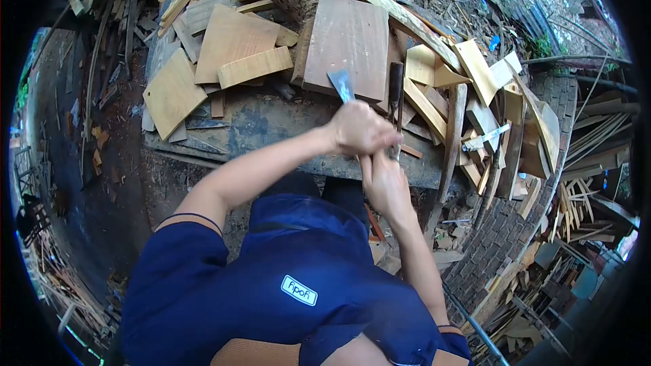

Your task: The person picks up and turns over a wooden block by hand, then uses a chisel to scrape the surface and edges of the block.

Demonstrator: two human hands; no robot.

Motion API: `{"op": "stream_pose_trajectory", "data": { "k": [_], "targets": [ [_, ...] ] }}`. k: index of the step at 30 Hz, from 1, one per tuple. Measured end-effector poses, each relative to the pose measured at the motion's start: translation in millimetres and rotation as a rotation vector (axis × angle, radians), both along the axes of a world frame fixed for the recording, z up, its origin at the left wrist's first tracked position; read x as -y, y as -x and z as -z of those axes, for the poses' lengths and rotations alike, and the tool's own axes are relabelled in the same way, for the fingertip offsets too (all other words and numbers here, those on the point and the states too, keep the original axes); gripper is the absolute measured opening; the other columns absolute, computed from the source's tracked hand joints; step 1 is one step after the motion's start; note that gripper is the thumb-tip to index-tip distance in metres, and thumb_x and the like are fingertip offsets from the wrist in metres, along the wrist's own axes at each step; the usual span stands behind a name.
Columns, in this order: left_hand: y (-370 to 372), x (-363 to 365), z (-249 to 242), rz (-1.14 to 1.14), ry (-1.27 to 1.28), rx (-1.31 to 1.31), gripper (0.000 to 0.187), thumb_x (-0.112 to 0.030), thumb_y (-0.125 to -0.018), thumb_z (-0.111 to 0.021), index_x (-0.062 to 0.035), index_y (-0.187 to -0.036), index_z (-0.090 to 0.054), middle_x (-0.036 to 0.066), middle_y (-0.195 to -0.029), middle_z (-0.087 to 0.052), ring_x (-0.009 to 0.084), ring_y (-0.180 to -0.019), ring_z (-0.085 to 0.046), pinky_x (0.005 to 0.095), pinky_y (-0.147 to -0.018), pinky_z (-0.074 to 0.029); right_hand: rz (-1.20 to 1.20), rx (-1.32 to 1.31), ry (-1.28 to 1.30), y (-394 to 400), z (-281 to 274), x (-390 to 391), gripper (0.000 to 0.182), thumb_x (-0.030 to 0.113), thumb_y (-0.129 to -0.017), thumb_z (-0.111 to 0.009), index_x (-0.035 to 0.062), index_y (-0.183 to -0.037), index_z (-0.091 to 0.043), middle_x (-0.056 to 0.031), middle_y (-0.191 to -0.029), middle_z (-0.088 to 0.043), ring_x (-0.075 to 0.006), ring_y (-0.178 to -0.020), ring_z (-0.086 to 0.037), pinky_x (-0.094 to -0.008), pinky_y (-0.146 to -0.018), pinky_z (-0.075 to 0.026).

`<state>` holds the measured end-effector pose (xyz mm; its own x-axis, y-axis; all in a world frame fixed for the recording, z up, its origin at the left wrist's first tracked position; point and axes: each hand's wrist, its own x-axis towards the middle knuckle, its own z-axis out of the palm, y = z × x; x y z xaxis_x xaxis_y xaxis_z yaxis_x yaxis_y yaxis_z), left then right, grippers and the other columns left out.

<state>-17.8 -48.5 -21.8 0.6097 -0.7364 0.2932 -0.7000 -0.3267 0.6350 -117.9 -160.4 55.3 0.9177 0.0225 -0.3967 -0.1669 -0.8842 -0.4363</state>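
My left hand (361, 129) is closed around a wide flat-bladed chisel (341, 86). Its flared metal blade points away from me, over the near edge of a thick brown wooden block (348, 44). Just below, and meeting the left hand, my right hand (386, 179) is closed at the handle end, which the fingers hide; both hands are slightly blurred. Beside the block's right side stands a dark long-handled tool (396, 88), close to my right fingers.
A worn workbench (264, 132) carries loose pale boards (175, 95) on the left. To the right, angled wooden pieces (477, 71) and a light-coloured tool (485, 137) crowd the edge. A long curved timber (386, 10) lies behind the block. Scrap wood (580, 207) covers the ground.
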Motion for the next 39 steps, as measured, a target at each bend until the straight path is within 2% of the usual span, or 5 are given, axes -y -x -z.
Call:
{"op": "stream_pose_trajectory", "data": {
  "k": [8, 17, 27, 34, 39],
  "targets": [
    [-78.9, -1.9, 20.3, -0.025, -0.049, -0.015, 0.057, -0.051, -0.1, -0.041, -0.0179, -0.061, -0.065, 0.01, -0.058, -0.064, 0.0285, -0.053, -0.065, 0.0416, -0.047, -0.049, 0.05, 0.053, 0.074, -66.5, 21.7, -13.0, 0.033, 0.031, -0.099, -0.045, 0.0027, -0.112, -0.054, -0.0303, -0.08, -0.066, -0.0499, -0.077, -0.064, -0.0591, -0.073, -0.051],
    [19.6, 43.7, 8.2, 0.141, 0.033, -0.07, 0.056, -0.057, -0.097, -0.042, -0.0197, -0.061, -0.064, 0.009, -0.057, -0.063, 0.0283, -0.051, -0.064, 0.041, -0.049, -0.051, 0.138, 0.088, -0.148, 37.5, -1.7, 23.8, 0.027, 0.022, -0.1, -0.05, -0.0011, -0.113, -0.053, -0.031, -0.096, -0.064, -0.0506, -0.085, -0.062, -0.0587, -0.074, -0.048],
    [-90.0, 47.0, 29.9, -0.013, -0.038, -0.044, 0.072, -0.059, -0.101, -0.03, -0.0192, -0.052, -0.064, 0.011, -0.054, -0.063, 0.0264, -0.052, -0.066, 0.0415, -0.048, -0.051, 0.138, 0.004, -0.047, -79.3, 2.9, 19.0, 0.04, 0.032, -0.101, -0.044, 0.0027, -0.128, -0.05, -0.0369, -0.093, -0.062, -0.0561, -0.087, -0.057, -0.0612, -0.081, -0.045],
    [-24.5, 41.2, 1.6, 0.163, -0.017, -0.174, 0.052, -0.048, -0.101, -0.041, -0.0186, -0.064, -0.065, 0.01, -0.058, -0.063, 0.0299, -0.052, -0.063, 0.042, -0.047, -0.048, 0.668, -0.359, -0.854, -1.0, -17.7, 32.1, 0.048, 0.03, -0.104, -0.045, 0.013, -0.147, -0.037, -0.0017, -0.065, -0.048, -0.0106, -0.045, -0.049, -0.0256, -0.04, -0.04],
    [-70.1, 44.1, 23.4, -0.026, 0.164, -0.049, 0.055, -0.049, -0.1, -0.042, -0.0201, -0.059, -0.065, 0.012, -0.051, -0.059, 0.0297, -0.049, -0.063, 0.0408, -0.044, -0.048, 0.548, -0.379, -0.774, -51.3, -1.2, 27.9, 0.057, 0.03, -0.105, -0.041, 0.0175, -0.156, -0.019, -0.004, -0.069, -0.051, -0.0124, -0.036, -0.042, -0.026, -0.033, -0.032]
  ]
}}
